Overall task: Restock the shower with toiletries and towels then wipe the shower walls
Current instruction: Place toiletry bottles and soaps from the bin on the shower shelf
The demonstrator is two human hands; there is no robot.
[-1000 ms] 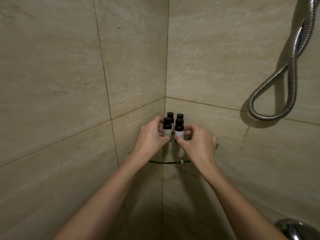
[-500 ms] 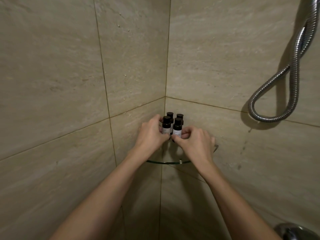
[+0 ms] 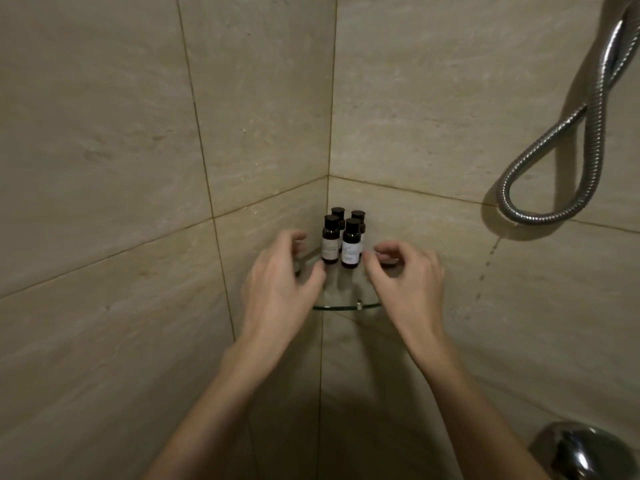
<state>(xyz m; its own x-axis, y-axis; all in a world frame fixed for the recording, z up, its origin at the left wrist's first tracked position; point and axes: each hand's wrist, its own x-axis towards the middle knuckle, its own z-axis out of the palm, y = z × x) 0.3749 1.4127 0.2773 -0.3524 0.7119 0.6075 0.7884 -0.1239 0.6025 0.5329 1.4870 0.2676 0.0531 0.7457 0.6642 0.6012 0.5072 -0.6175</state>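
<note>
Labels: four small dark bottles (image 3: 350,247) with black caps; the two front ones carry white labels with print too small to read; the labels of the back pair are hidden.
Where the bottles are: standing upright in a tight two-by-two cluster at the back of the glass corner shelf (image 3: 341,307), pushed into the corner where the two walls meet.
Shelf edge: a curved greenish front rim with a small metal clip (image 3: 360,302) on it; bare glass lies between the bottles and this rim.
Open room: the left wall (image 3: 104,168) and right wall (image 3: 433,98) close in behind and beside the cluster; the approach is free only from the front and from above.
Left hand (image 3: 277,285): palm down at the left edge of the shelf, fingers loosely curled and gripping nothing, thumb tip just beside the foot of the front left bottle.
Right hand (image 3: 407,282): palm down at the right edge of the shelf, fingers loosely curled, empty, a little apart from the front right bottle.
Hands together: apart from each other, one on each side of the cluster.
Right side: a metal shower hose (image 3: 554,168) hangs in a loop against the right wall, well apart from the shelf.
Lower right corner: a chrome fitting (image 3: 585,452).
</note>
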